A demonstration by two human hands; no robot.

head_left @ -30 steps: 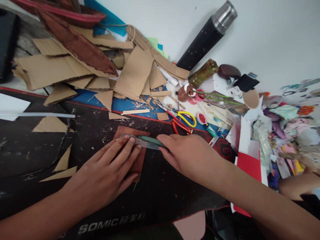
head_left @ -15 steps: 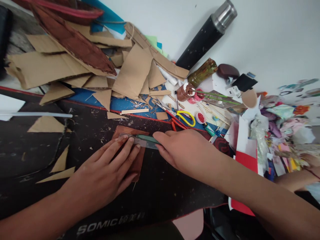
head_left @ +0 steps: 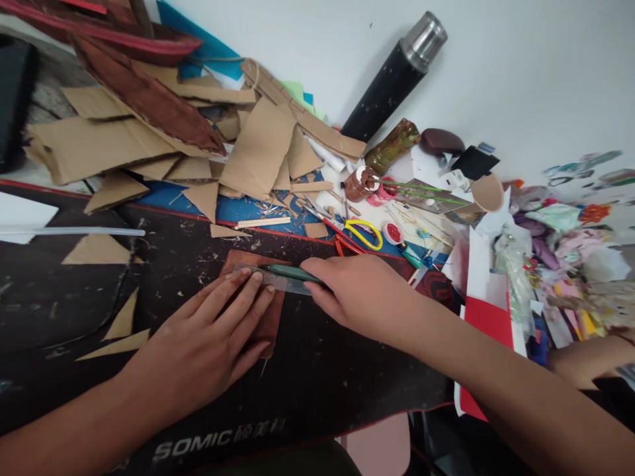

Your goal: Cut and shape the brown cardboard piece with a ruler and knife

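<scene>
My left hand (head_left: 198, 337) lies with fingers stretched out, pressing a clear ruler (head_left: 292, 285) down on a brown-painted piece of cardboard (head_left: 272, 324). The cardboard rests on the black desk mat (head_left: 317, 377). In my right hand (head_left: 354, 291) is a green-handled craft knife (head_left: 288, 271), held low along the ruler's upper edge, close to my left fingertips. Its blade tip is too small to make out, so I cannot tell whether it touches the cardboard.
Cardboard scraps (head_left: 258, 145) and a brown boat-shaped piece (head_left: 149, 92) pile up at the back left. Scissors with yellow and red handles (head_left: 364, 235), an open paint jar (head_left: 361, 183) and a black thermos (head_left: 381, 92) stand or lie behind. Another person's arm (head_left: 585, 360) shows at right.
The camera view has shifted slightly, moving the background a little. Both hands, the ruler and the craft knife keep almost the same place on the cardboard.
</scene>
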